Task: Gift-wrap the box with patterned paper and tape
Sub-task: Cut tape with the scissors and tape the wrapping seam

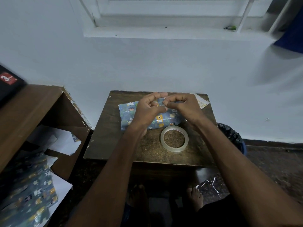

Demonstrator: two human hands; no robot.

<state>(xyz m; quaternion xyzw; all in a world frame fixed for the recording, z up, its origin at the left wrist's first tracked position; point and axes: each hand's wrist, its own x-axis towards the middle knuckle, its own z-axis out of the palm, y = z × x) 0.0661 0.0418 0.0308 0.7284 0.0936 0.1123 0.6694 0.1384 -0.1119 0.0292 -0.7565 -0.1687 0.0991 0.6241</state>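
Hands meet above a small dark brown wooden surface (105, 128) set against a pale blue wall. The left hand (148, 110) and the right hand (183, 106) hover close together over a rectangular box wrapped in blue paper printed with cartoon animals (131, 115), which lies flat toward the far side of the surface. Both hands have their fingers curled, with thumb and forefinger tips brought together where the two hands meet, as if pinching something thin between them; whether a strip of clear tape is actually held there cannot be told, since nothing shows plainly between the fingertips. A ring-shaped roll of clear adhesive tape (174, 139) lies flat on the surface just in front of the wrapped box, near its right end. A scrap of white paper (202, 102) rests at the far right corner, partly behind the right hand. To the left stands a brown wooden shelf unit (32, 102), and loose sheets of the same blue patterned wrapping paper (32, 194) lie low beside it. Bare feet show on the floor below.
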